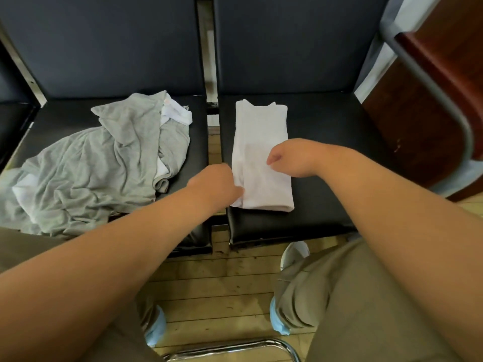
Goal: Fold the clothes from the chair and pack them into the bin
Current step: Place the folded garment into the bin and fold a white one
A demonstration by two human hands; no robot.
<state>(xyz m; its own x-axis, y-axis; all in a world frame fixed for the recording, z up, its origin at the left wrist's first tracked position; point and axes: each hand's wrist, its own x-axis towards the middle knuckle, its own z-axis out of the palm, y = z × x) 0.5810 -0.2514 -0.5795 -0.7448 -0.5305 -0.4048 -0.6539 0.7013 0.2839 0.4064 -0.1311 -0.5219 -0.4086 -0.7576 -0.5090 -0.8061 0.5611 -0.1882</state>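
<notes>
A white garment (261,142), folded into a long narrow strip, lies on the right black chair seat (326,158). My left hand (217,184) grips its lower left edge, fingers curled at the cloth. My right hand (290,158) hovers over the strip's right side with fingers curled, thumb and fingertips close to the fabric; whether it pinches the cloth is unclear. A crumpled grey garment (104,165) with white clothes (175,116) under it is heaped on the left black chair seat (198,142). No bin is in view.
Dark padded chair backs (104,43) stand behind both seats. A brown wooden chair with a grey metal frame (431,82) stands at the right. Wooden floor (222,296), my knees and a chrome chair bar (235,348) lie below.
</notes>
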